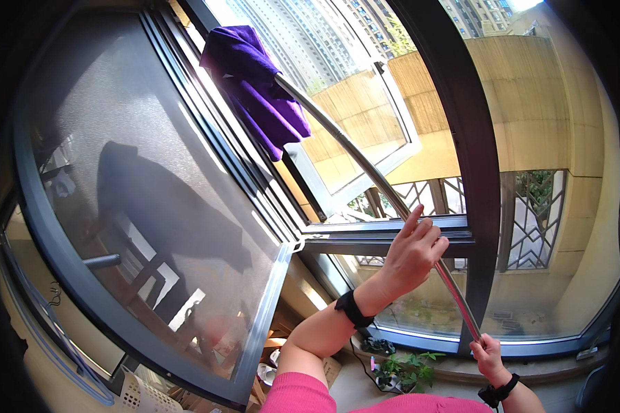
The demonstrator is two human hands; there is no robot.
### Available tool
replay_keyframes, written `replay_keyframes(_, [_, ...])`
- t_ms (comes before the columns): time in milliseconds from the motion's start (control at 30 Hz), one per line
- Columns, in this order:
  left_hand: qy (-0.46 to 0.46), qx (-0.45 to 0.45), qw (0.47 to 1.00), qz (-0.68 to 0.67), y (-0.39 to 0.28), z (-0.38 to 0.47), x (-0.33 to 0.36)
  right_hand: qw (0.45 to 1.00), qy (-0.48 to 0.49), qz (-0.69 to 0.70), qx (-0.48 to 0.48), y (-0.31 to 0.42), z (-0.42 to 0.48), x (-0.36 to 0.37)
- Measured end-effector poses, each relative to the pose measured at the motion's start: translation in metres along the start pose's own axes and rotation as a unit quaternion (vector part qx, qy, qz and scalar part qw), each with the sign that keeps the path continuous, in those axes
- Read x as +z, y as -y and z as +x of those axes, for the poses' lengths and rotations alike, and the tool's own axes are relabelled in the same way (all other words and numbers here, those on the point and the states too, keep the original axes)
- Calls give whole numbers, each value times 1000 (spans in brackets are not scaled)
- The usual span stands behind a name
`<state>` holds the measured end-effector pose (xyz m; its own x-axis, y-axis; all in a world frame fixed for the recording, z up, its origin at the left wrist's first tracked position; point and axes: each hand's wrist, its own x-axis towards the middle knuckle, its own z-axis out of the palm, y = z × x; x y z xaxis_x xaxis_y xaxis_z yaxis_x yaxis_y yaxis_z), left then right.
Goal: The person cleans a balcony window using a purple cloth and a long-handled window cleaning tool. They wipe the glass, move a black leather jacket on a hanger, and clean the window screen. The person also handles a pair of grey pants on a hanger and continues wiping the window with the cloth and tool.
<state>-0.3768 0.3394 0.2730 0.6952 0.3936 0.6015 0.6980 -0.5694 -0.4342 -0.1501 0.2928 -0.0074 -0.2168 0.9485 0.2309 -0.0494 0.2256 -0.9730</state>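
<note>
A long metal pole (pixel 359 157) slants from the lower right up to the upper left. My left hand (pixel 411 253) grips its middle, the index finger stretched along the shaft. Around the pole's lower end, my right hand (pixel 488 355) is closed. Over the far end drapes a purple cloth (pixel 258 85), its loose folds hanging down; whatever lies under it is hidden. The cloth is up by the side of the dark window frame (pixel 483 134), in front of the opening. Whether it touches the frame I cannot tell.
A hinged screen panel (pixel 150 124) stands swung inward on the left, with a handle (pixel 102 261) low on it. Beyond the opening, a glass sash (pixel 361 124) is tilted outward. Potted plants (pixel 405 369) stand on the floor below; a perforated white basket (pixel 144 395) is at bottom left.
</note>
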Motion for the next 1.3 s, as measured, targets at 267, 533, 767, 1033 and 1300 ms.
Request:
replay_keyframes(267, [-113,-216,956,165,-53,-73,-122,983,144,94,62,-10,-17,-17])
replay_keyframes(533, [-154,-378,725,554,-97,-169,-243,959,251,91,93,-2,-24,-17])
replay_keyframes(767, [-274,-498,705,424,-84,-215,-280,957,272,71,66,0,-13,3])
replay_keyframes(1033, [-328,-549,710,295,-71,-227,-283,964,265,32,-1,-6,6,35])
replay_keyframes(1300, [-360,-547,724,214,-64,-235,-284,944,258,-147,-145,43,39,68])
